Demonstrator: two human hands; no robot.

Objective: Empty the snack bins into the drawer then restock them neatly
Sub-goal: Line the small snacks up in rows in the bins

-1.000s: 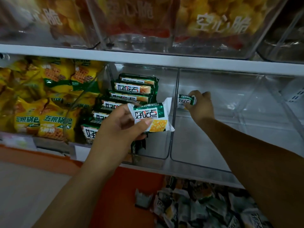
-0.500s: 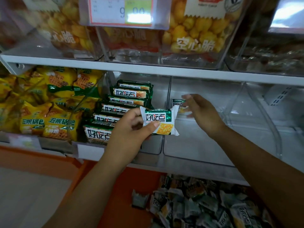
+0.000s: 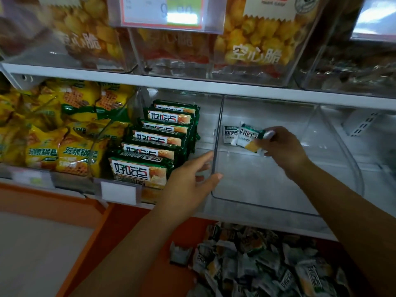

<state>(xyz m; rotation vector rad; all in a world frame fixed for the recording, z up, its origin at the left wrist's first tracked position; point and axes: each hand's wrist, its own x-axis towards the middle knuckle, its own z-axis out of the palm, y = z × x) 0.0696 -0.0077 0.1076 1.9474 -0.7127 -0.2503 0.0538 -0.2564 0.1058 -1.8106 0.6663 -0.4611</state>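
Note:
My right hand [image 3: 282, 150] pinches a small green-and-white snack packet [image 3: 250, 137] inside the clear middle bin [image 3: 265, 202], right beside another small packet [image 3: 230, 133] standing at the bin's back left. My left hand [image 3: 190, 181] is empty, fingers relaxed, at the divider between that bin and the bin to its left [image 3: 205, 129]. That left bin holds a neat row of larger green packs [image 3: 158, 138]. Below the shelf, the drawer [image 3: 150, 243] holds a loose heap of small packets [image 3: 261, 266].
Yellow snack bags [image 3: 60, 133] fill the bin at far left. Clear bins of yellow puffs [image 3: 255, 43] sit on the upper shelf behind a price tag [image 3: 162, 11]. A see-through bin [image 3: 377, 151] sits at far right. A white label holder [image 3: 119, 192] hangs on the shelf edge.
The packet my left hand held has passed to my right hand, which now holds it inside the middle bin. The earlier packet stands at the bin's back. My left hand has lowered, empty.

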